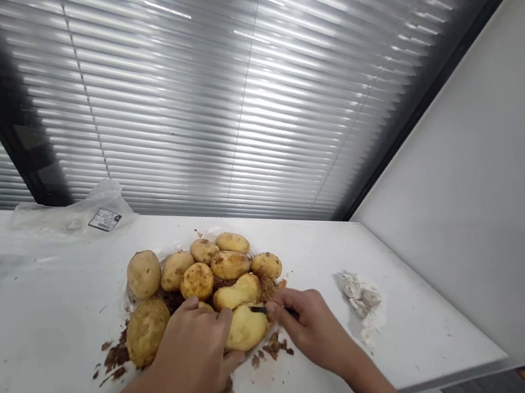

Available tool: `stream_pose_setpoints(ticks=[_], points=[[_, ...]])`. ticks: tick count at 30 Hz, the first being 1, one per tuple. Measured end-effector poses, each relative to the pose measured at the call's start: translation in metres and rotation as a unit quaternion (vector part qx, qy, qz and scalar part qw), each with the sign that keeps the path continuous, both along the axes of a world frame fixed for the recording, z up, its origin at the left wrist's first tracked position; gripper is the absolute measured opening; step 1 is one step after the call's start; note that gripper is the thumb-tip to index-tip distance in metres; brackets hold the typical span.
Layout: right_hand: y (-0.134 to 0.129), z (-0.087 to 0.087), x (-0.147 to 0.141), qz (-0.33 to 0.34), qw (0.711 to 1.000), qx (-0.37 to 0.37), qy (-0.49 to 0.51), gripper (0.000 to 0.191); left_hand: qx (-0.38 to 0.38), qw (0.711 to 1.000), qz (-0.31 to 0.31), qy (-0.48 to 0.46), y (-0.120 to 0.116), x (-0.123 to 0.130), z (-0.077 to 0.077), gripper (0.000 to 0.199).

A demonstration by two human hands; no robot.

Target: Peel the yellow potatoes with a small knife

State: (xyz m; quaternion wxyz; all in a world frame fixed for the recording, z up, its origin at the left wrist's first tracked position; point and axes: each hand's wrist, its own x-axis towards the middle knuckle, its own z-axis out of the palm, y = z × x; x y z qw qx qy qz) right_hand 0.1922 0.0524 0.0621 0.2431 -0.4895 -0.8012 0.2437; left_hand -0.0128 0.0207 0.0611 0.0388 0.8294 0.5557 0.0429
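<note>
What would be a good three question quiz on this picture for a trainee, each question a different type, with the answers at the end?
1. Which hand holds the dark tool?
2. True or false: the left hand is lifted clear of every potato.
3. Fill in the blank: on the right part of the white table lies a crumpled white ____.

Key:
1. The right hand.
2. False; it touches a pale potato.
3. Tissue.
</note>
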Motion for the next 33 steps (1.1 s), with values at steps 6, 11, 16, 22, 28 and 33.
stream_pose_setpoints(ticks=[6,11,16,22,28,33], points=[[-0.01,-0.01,-0.007,-0.05,0.997,0.052,-0.034,0.03,0.0,1.0,0.0,-0.002,0.001,-0.001,-0.002,0.026],[-0.024,-0.024,-0.011,-0.056,0.992,0.088,-0.075,0.03,0.001,1.0,0.002,0.002,0.001,0.001,0.001,0.024],[-0.034,-0.036,-0.008,-0.116,0.983,0.118,-0.081,0.031,0.002,1.0,-0.004,0.0,0.001,0.001,0.001,0.024],[-0.038,-0.039,-0.008,-0.126,0.979,0.131,-0.09,0.031,0.01,1.0,0.001,0.001,0.0,0.0,0.0,0.028],[-0.039,-0.039,-0.014,-0.093,0.984,0.121,-0.087,0.032,0.019,1.0,0.001,-0.008,0.0,0.0,-0.001,0.025],[-0.034,-0.038,-0.021,-0.148,0.966,0.161,-0.136,0.031,0.023,1.0,-0.003,-0.009,-0.001,-0.001,-0.003,0.025]])
